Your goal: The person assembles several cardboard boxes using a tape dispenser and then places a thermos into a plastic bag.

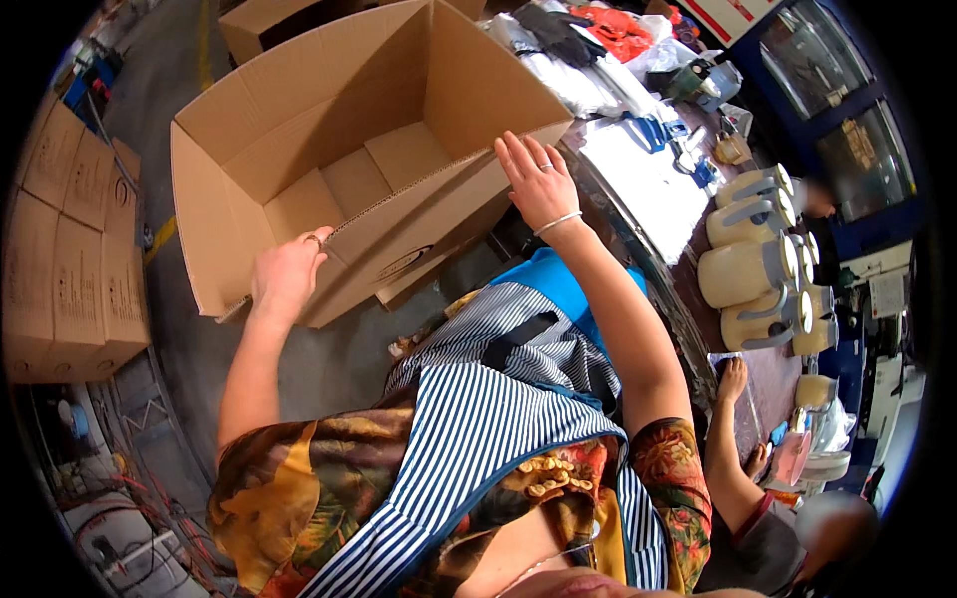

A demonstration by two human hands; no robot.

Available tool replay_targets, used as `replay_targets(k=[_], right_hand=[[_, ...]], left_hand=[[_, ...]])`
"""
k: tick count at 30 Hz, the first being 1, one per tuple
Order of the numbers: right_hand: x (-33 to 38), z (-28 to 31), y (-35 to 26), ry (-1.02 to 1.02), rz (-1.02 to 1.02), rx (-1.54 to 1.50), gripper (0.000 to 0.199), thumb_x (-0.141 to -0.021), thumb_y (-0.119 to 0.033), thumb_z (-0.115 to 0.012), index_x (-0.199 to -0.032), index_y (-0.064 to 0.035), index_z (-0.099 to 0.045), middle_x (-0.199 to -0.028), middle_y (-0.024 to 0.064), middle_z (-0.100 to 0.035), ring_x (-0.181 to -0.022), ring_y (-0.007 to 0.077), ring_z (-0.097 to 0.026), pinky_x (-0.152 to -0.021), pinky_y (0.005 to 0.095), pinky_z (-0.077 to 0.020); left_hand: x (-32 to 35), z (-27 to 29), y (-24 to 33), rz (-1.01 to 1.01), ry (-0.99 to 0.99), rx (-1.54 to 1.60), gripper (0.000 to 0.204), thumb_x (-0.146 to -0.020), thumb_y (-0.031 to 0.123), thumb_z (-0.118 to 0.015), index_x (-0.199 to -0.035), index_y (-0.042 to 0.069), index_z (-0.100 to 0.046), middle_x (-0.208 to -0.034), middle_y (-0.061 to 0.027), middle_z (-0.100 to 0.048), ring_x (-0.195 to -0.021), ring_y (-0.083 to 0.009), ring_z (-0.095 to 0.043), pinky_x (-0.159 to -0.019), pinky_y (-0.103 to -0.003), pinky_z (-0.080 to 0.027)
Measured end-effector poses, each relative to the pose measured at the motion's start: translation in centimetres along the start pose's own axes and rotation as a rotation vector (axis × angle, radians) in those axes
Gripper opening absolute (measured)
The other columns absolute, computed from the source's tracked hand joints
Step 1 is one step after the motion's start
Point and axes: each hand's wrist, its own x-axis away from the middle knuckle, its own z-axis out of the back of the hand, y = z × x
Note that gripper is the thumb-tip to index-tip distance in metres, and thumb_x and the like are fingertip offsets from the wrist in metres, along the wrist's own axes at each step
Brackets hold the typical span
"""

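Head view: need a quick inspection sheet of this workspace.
Surface: table on the right, crowded.
Job's things: open empty carton, tilted toward the person.
Clutter: cream jugs, plastic bags, blue tool.
Grippers: left hand grips the carton's near wall; right hand rests on its right edge.
Cables: tangle on the floor lower left.
Surroundings: stacked boxes left; another person's arm right.

Place: a packing area in a small factory or warehouse.
Cartons: sealed brown boxes (75, 269) stacked on the left, beside a bare concrete floor (329, 369).
Goods: identical cream jugs (743, 271) lined up on the worktop (648, 189).
Wrapping: plastic bags (573, 75) heaped behind.
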Motion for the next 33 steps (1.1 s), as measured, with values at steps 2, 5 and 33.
replay_targets(k=[2,5,33], right_hand=[[1.0,-2.2,0.2,-0.060,-0.045,-0.064,0.054,-0.076,-0.010,-0.053,-0.130,-0.0079,-0.043,-0.131,0.0075,-0.046,-0.096,0.0221,-0.056,-0.087,0.0363,-0.0439],[1.4,-1.4,-1.4,0.030,0.006,0.048,0.041,-0.075,-0.010,-0.053,-0.114,-0.0010,-0.052,-0.118,0.0172,-0.053,-0.080,0.0215,-0.059,-0.082,0.0347,-0.0466],[4.5,-14.8,-4.4,-1.271,-0.038,-0.671,0.045,-0.082,-0.028,-0.060,-0.123,-0.0104,-0.051,-0.122,0.0109,-0.055,-0.116,0.0300,-0.050,-0.094,0.0428,-0.0414]], left_hand=[[1.0,-1.9,1.9,0.054,0.047,-0.049,0.031,-0.083,0.013,-0.055,-0.112,0.020,-0.059,-0.101,-0.0010,-0.065,-0.075,-0.0233,-0.063,-0.062,-0.035,-0.051],[3.4,-3.2,3.4,0.058,0.182,-0.123,0.033,-0.082,0.009,-0.053,-0.113,0.018,-0.059,-0.106,0.0012,-0.064,-0.079,-0.0183,-0.064,-0.065,-0.032,-0.051],[-2.6,-20.7,3.4,-0.089,-0.836,0.036,0.049,-0.079,0.011,-0.057,-0.127,0.014,-0.048,-0.143,-0.0093,-0.030,-0.131,-0.0273,-0.030,-0.097,-0.039,-0.038]])
